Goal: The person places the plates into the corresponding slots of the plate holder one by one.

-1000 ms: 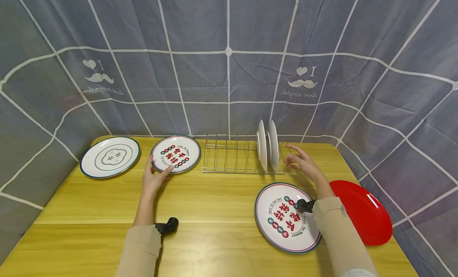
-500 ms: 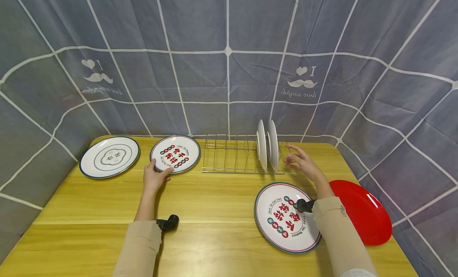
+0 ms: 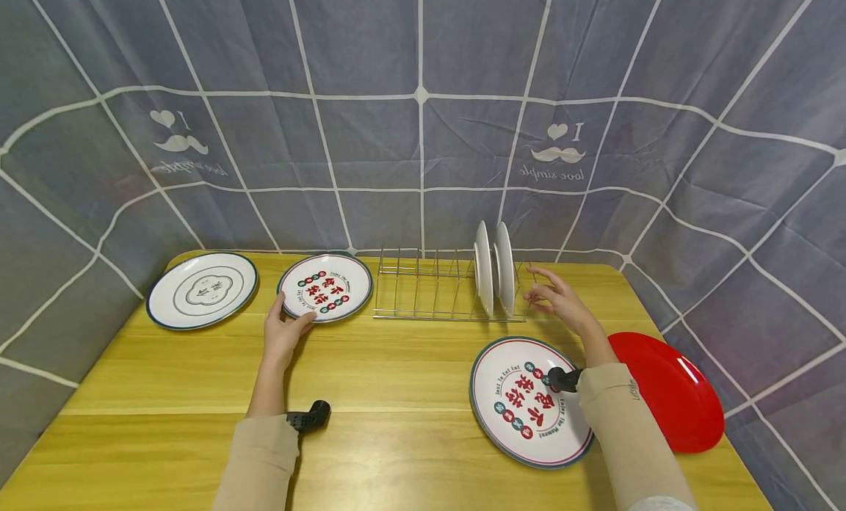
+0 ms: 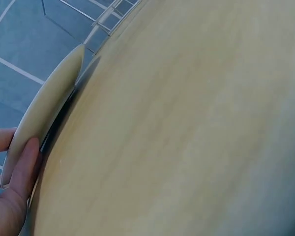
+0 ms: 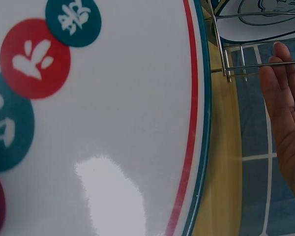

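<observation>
My left hand [image 3: 283, 336] pinches the near left rim of a small white plate [image 3: 326, 285] with a dark rim and red lettering. The left wrist view shows the thumb against the plate's underside [image 4: 49, 103], which is tilted up from the table. Over at the right end of a wire dish rack [image 3: 423, 319], my right hand [image 3: 560, 302] stays with its fingers loosely extended. In the right wrist view its fingertips are at a rack wire, perhaps touching it. Two white plates stand upright in the rack, a left one [image 3: 485, 269] and a right one [image 3: 505, 269].
A white oval plate [image 3: 205, 291] with a grey emblem lies at the far left of the wooden table [image 3: 383, 437]. Under my right forearm lies a larger lettered plate [image 3: 522, 379], and a red plate [image 3: 687, 401] is beyond it. A grey curtain [image 3: 370, 144] hangs behind.
The small plate's tilt has changed and it has shifted very slightly toward me, while my left hand has readjusted on its rim. My right hand and the racked plates have not moved.
</observation>
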A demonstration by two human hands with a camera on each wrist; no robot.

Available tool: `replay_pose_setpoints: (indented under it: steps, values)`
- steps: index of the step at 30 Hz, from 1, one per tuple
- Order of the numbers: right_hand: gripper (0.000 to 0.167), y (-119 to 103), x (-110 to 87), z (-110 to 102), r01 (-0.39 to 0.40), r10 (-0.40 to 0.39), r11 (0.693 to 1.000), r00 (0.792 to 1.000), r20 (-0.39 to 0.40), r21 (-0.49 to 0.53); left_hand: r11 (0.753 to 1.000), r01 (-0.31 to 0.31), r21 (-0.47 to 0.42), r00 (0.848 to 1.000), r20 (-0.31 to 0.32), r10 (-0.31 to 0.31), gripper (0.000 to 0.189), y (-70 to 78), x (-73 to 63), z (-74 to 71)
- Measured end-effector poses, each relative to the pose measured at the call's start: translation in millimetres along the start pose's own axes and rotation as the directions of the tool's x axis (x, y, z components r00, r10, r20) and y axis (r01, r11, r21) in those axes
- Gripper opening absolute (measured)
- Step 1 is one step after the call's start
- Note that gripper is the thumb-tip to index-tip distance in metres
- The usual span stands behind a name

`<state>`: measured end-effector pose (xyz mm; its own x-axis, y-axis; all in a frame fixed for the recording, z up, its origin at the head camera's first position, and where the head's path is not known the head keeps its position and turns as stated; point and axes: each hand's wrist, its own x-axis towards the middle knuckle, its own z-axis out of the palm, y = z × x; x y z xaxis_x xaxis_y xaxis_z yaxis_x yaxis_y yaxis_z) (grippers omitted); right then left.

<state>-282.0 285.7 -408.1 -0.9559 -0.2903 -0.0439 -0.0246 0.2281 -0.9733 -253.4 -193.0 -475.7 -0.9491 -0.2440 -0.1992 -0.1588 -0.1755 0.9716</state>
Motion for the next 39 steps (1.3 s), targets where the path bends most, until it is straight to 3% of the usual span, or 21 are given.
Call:
replay_pose_setpoints:
  steps: [6,9,13,16,20,25,30,33,39]
  values:
    - [0.049,1,-0.1,0,-0.001,0.001,1.000,1.000,-0.001,0.012,0.997,0.028,-0.070,0.999,0.035,-0.025,0.089,6.6,-5.0,1.5]
    - [0.049,1,0.1,1,0.001,-0.001,1.000,1.000,-0.004,0.018,0.989,0.009,-0.145,0.999,0.045,-0.002,0.090,7.5,-8.3,3.5]
    - [0.048,2,1.0,1,0.004,-0.004,1.000,1.000,-0.008,0.025,0.965,-0.086,-0.249,0.995,0.033,0.098,0.090,7.2,-11.4,6.8]
    - [0.049,2,1.3,1,0.003,-0.002,1.000,1.000,-0.009,0.031,0.940,-0.195,-0.279,0.979,-0.002,0.202,0.090,9.5,-12.1,9.7]
    - [0.049,1,0.6,2,0.001,0.000,1.000,1.000,-0.009,0.031,0.905,-0.327,-0.271,0.943,-0.032,0.331,0.087,22.5,-16.6,16.7]
    - [0.048,0,-0.1,2,0.001,-0.001,1.000,1.000,-0.010,0.022,0.855,-0.442,-0.271,0.894,-0.056,0.444,0.086,51.7,-26.7,31.6]
    - [0.048,1,-0.1,2,0.003,-0.003,1.000,1.000,-0.010,0.020,0.791,-0.562,-0.241,0.823,-0.068,0.564,0.086,75.0,-35.1,51.4]
    - [0.048,2,-0.6,1,0.005,-0.005,1.000,1.000,-0.010,0.021,0.764,-0.601,-0.233,0.790,-0.032,0.612,0.086,83.2,-38.6,66.2]
    - [0.049,5,-0.2,0,0.008,-0.008,1.000,1.000,-0.007,0.017,0.747,-0.643,-0.172,0.742,0.104,0.662,0.087,85.9,-40.0,100.2]
